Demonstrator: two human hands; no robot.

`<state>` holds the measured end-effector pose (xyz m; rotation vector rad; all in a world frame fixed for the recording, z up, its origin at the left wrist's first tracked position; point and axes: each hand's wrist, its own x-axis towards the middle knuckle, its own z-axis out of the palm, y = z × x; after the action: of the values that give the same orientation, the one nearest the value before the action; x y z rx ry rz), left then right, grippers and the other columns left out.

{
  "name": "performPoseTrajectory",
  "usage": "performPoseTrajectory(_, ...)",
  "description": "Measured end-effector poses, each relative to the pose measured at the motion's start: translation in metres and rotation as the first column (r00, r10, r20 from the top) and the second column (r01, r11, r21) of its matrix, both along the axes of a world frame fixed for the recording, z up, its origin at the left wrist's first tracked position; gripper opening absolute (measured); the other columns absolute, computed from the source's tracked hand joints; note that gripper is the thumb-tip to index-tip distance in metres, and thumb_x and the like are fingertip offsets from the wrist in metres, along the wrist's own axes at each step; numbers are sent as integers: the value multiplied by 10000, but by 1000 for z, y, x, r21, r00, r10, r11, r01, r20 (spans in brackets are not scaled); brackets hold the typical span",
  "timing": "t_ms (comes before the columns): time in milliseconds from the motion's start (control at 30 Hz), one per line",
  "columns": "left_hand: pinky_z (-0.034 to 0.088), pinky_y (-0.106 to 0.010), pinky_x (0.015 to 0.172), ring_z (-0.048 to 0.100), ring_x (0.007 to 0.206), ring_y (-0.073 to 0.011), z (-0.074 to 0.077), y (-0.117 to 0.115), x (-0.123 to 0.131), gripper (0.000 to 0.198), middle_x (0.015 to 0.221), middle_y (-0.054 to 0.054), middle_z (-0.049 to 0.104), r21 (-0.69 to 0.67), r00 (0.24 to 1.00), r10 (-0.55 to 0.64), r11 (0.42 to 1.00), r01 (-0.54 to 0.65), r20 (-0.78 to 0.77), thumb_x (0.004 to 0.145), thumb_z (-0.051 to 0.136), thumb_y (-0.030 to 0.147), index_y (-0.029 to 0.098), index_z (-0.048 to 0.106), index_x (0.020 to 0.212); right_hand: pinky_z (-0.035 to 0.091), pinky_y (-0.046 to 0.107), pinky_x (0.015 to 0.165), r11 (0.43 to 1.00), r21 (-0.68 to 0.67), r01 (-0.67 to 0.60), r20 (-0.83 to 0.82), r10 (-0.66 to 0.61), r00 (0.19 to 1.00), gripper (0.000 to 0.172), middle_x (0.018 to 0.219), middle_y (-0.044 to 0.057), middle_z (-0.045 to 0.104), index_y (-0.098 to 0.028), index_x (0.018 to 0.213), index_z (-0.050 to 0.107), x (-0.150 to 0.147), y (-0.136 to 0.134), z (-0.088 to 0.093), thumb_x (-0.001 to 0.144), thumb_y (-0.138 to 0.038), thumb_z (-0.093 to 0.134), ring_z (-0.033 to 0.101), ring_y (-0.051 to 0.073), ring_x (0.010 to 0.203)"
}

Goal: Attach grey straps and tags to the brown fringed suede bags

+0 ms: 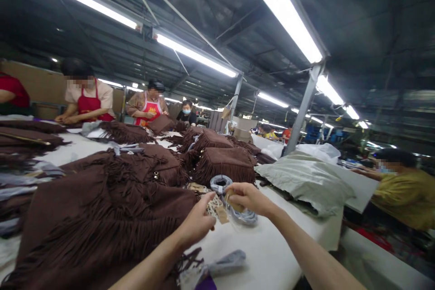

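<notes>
The right hand (247, 198) has a narrow grip on what looks like a brown tag (235, 205) — just above wrapped coils (245, 217) on the white counter (268, 249). The left hand (199, 221) is beside stringed tags (214, 207) — whether its grip holds anything, I cannot tell.

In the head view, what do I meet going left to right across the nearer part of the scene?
Large brown fringed piece → left hand → right hand → pale green cloth → person in a mustard top.
</notes>
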<state>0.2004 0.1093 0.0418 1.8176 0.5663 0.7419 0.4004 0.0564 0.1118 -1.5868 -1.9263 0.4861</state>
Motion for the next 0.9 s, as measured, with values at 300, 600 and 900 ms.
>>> performPoseTrajectory(300,212,-211,414,311,395,-58,-10,-26,0,339,596,28,548,-263,986,-164,953,153,-20,658,582,482,162,532,754,372,220,520,1000,-9,16,-220,-17,975,221,664,-30,621,-175,889,694,21,-46,8,733,-307,609,502,118,569)
performPoseTrajectory(600,298,-222,520,468,543,-114,23,-30,-31,162,554,31,563,149,965,-74,982,114,-252,719,572,292,153,619,650,491,263,599,991,-81,108,-393,-131,910,328,1105,78,688,-224,1049,705,-29,-79,-44,760,-360,628,630,238,951)
performPoseTrajectory(900,246,-216,505,411,554,-111,25,-40,-55,158,538,36,525,353,909,15,924,147,-418,744,542,160,159,611,602,369,188,397,967,-242,-84,-723,-122,679,445,668,-53,606,-196,909,587,-105,-73,-85,716,-580,705,407,51,409)
